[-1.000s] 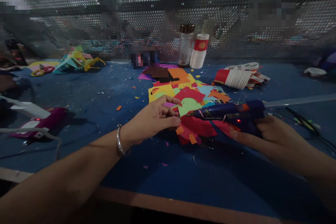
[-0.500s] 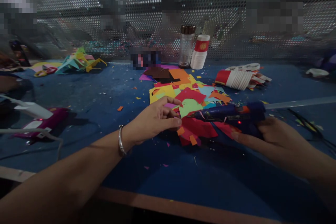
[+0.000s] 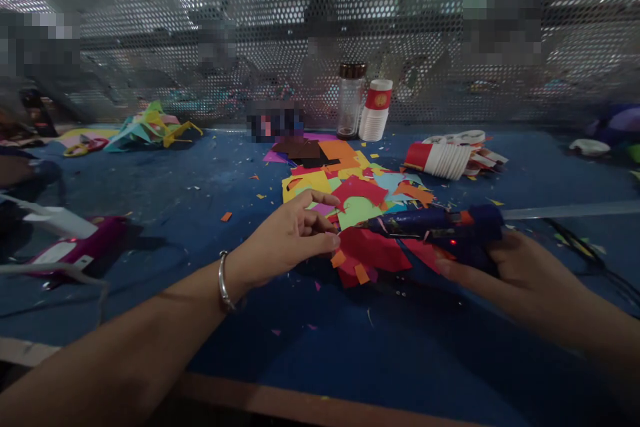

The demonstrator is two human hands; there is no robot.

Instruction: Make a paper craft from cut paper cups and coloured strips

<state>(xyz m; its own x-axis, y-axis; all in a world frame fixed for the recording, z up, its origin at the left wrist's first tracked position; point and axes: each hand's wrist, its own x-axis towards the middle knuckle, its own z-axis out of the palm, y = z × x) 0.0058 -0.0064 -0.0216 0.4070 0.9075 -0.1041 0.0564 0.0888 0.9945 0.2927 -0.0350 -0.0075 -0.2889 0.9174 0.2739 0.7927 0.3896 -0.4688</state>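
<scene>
My right hand (image 3: 515, 277) is wrapped round the handle of a dark blue hot glue gun (image 3: 425, 223), whose small red light is lit. A clear glue stick (image 3: 565, 211) sticks out of its back end. The nozzle points left, close to the fingertips of my left hand (image 3: 295, 233). That hand has its thumb and fingers curled together in a pinch; whatever lies between them, if anything, is too small to make out. Below and behind the nozzle are red paper pieces (image 3: 375, 253) and a light green paper piece (image 3: 357, 210).
Coloured paper scraps (image 3: 305, 183) spread over the blue table (image 3: 200, 247). Behind stand a glass jar (image 3: 351, 103) and stacked paper cups (image 3: 376, 110); more cups (image 3: 440, 159) lie on the right. A purple power strip (image 3: 85, 243) with cables, scissors (image 3: 85, 145) and folded paper (image 3: 145, 128) are left.
The view has shifted slightly, so the table things sit a little lower and further left. Both hands and the glue gun keep nearly the same pose over the paper.
</scene>
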